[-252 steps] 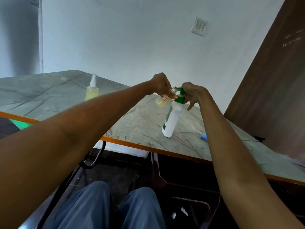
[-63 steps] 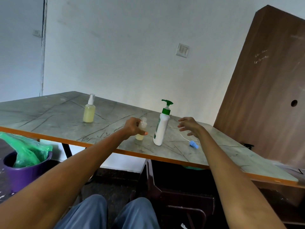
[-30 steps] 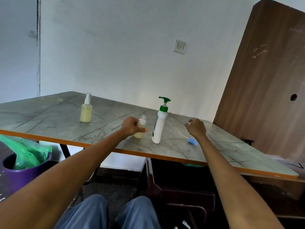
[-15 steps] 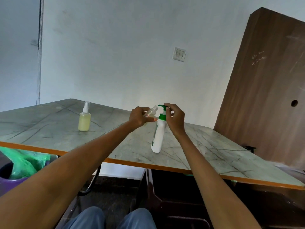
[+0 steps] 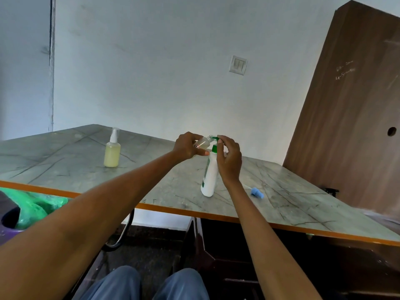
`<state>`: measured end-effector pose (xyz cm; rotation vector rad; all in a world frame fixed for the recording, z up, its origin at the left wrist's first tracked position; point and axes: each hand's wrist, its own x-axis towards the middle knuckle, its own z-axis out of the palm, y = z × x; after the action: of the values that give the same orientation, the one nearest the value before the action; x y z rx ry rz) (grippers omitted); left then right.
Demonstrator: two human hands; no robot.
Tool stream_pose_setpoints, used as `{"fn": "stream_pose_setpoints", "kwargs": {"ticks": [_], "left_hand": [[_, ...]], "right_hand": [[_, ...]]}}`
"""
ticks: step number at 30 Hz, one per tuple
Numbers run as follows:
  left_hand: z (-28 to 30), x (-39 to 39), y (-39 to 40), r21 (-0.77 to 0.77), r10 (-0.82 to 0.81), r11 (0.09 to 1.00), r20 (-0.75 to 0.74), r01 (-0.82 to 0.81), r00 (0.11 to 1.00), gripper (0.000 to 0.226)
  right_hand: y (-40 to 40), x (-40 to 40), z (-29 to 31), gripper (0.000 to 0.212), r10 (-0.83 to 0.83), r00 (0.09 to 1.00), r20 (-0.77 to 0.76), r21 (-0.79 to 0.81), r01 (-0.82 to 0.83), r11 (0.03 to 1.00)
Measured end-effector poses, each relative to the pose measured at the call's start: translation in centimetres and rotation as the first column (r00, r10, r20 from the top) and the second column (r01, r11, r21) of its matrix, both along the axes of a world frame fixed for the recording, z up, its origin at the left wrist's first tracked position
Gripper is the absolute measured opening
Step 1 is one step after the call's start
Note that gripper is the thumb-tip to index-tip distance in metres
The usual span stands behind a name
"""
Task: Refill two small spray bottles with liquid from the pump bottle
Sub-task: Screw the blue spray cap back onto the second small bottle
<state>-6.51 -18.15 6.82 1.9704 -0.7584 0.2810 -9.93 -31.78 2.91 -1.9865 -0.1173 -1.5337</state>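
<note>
Holding the open small bottle (image 5: 202, 144) tilted in your left hand (image 5: 187, 146), you are keeping its mouth, it seems, touching the pump bottle (image 5: 209, 174) spout; your right hand (image 5: 229, 156) is curling over the pump on the desk (image 5: 281, 191), so be pressing slowly.

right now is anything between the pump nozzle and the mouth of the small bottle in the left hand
Nothing visible. The left hand holds the small bottle tilted, its open mouth right at the green nozzle of the pump bottle. The right hand is on the pump head, beside that path rather than across it. The blue spray cap lies apart on the table.
</note>
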Motion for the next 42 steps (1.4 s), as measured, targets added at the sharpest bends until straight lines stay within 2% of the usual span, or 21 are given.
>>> {"fn": "stream_pose_setpoints", "kwargs": {"ticks": [10, 17, 25, 29, 33, 42], "left_hand": [[0.0, 0.7, -0.6, -0.028, -0.006, 1.000, -0.025, 0.006, 1.000, 0.057], [-0.5, 0.6, -0.6, -0.035, -0.027, 0.999, -0.046, 0.026, 0.999, 0.055], [0.2, 0.5, -0.6, -0.029, -0.008, 1.000, -0.040, 0.007, 0.999, 0.055], [0.0, 0.5, -0.7, -0.025, -0.009, 1.000, -0.042, 0.008, 0.999, 0.056], [-0.6, 0.5, -0.8, -0.025, -0.016, 1.000, -0.056, 0.014, 0.998, 0.057], [0.3, 0.6, -0.7, -0.031, -0.013, 0.999, -0.075, 0.011, 0.997, 0.057]], "right_hand": [[-0.1, -0.3, 1.3, 0.029, -0.005, 1.000, -0.018, 0.011, 0.005, 1.000], [0.4, 0.1, -0.1, 0.028, -0.104, 0.995, -0.009, 0.021, 0.104, 0.994], [0.5, -0.8, 1.7, 0.038, -0.048, 0.998, -0.051, 0.028, 0.050, 0.998], [0.7, -0.7, 0.9, 0.032, -0.073, 0.997, -0.031, 0.051, 0.074, 0.996], [0.8, -0.9, 0.3, 0.037, -0.117, 0.993, -0.019, 0.044, 0.118, 0.992], [1.2, -1.7, 2.0, 0.040, -0.102, 0.990, -0.102, 0.064, 0.109, 0.992]]}}
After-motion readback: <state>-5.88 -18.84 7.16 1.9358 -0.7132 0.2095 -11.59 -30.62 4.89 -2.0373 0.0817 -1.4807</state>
